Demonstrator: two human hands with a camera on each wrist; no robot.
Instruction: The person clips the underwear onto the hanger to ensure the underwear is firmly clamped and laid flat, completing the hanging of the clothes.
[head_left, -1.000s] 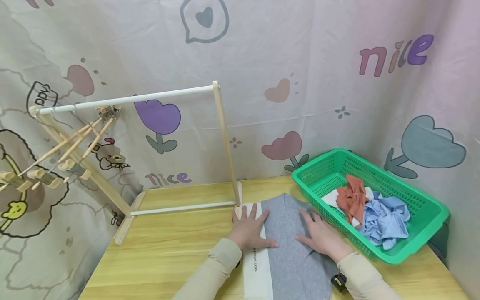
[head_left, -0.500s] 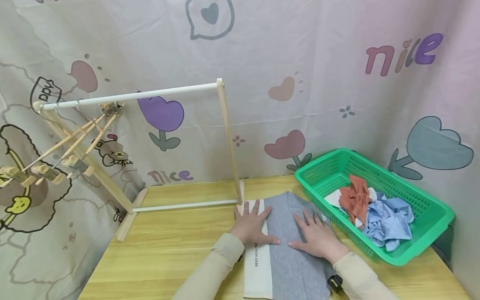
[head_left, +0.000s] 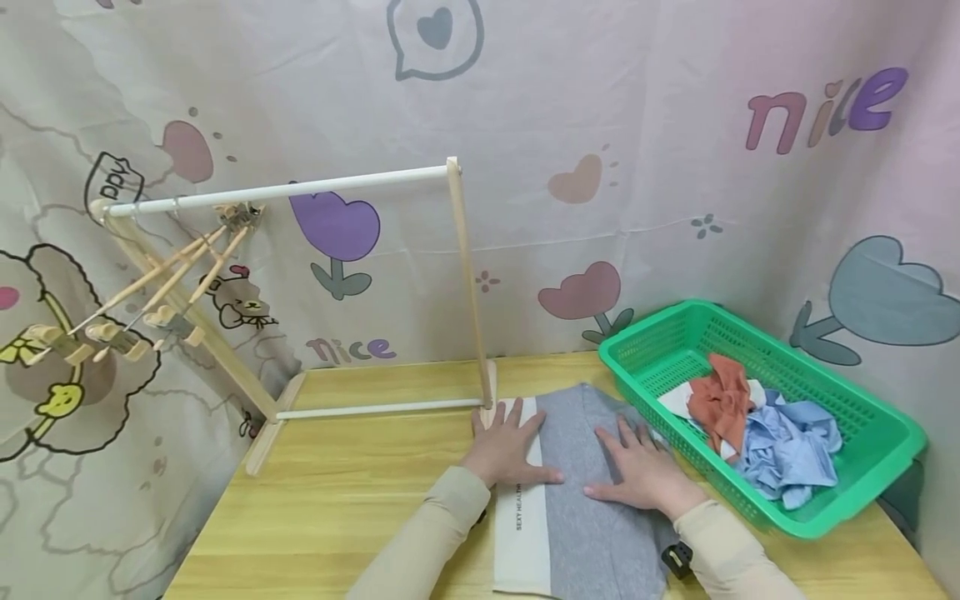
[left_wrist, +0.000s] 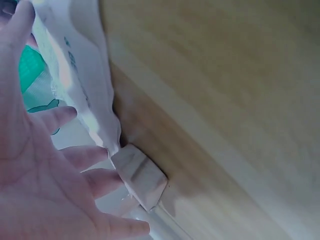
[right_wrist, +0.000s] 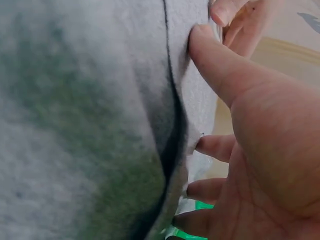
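A grey cloth garment with a white band (head_left: pixel 521 558) and small black lettering (head_left: pixel 519 508) lies flat on the yellow wood-grain table (head_left: pixel 337 517), between the rack and the basket. The left hand (head_left: pixel 504 450) rests unclenched, fingers spread over the white band and thumb on the grey cloth. The right hand (head_left: pixel 645 471) is likewise spread on the grey part; neither grasps anything. The wrist views are blurred, so how firmly the fingers press is hard to tell. Near the left fingertips stands a pale wooden rack with white rails (head_left: pixel 470 283). Just beside the right hand, a green perforated plastic basket (head_left: pixel 652 333) holds crumpled rust-orange cloth (head_left: pixel 720 404) and light-blue cloth (head_left: pixel 791 442).
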